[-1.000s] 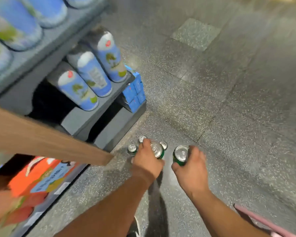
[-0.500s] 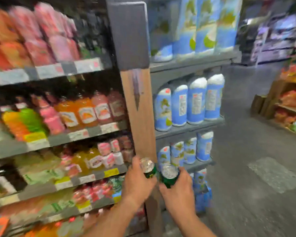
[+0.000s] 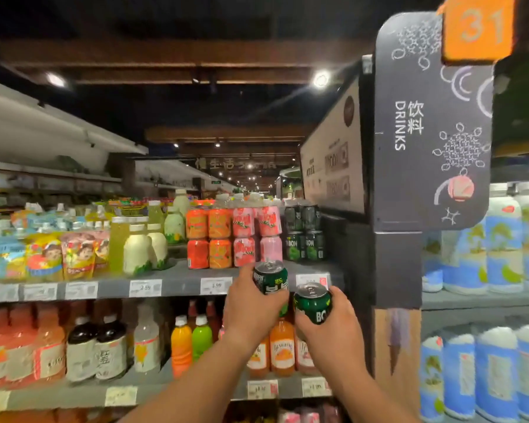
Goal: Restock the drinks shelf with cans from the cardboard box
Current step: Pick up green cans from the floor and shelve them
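Currently, each grip is wrapped around one green can, left hand on the upper can and right hand on the lower can, before the shelf; a careless push could topple stacked cans marked "BON", beside the "DRINKS" sign.

Dark green cans with silver tops; orange aisle sign; grey shelf.
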